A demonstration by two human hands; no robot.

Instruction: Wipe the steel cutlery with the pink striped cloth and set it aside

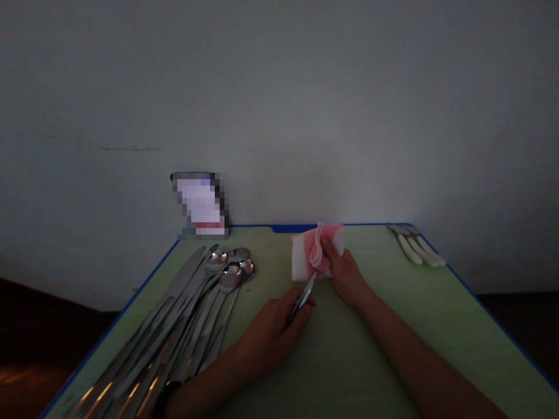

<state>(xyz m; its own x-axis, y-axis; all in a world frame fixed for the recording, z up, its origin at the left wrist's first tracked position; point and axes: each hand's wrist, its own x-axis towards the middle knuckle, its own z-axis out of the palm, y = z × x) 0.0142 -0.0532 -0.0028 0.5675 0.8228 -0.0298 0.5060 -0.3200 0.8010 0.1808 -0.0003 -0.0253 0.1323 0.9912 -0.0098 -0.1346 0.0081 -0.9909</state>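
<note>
Our left hand (pixel 279 320) has its grip closed around a slim metal utensil (pixel 308 291), while our right hand (pixel 347 276) grasps a folded pink-and-white cloth (pixel 301 262) wrapped about the utensil's far end, just above the middle of the desk (pixel 349 361); with that end covered, we cannot tell which kind of piece it is. We judge this to be wiping in mid-stroke, one piece in hand and not yet finished. By the right edge lies a small group of white-handled cutlery (pixel 421 247), which we take to be the finished share, though nothing proves it. Most seems left: the spoons (pixel 230 278) and table knives (pixel 181 278) crowd the left side in an overlapping heap, our left forearm crossing its near end. For moving, we have bare surface between the cloth and the white handles, and more below them along the right. The far edge sits close behind the cloth, against the wall (pixel 305 116), and a blurred phone (pixel 203 203) leans at the far left corner.
</note>
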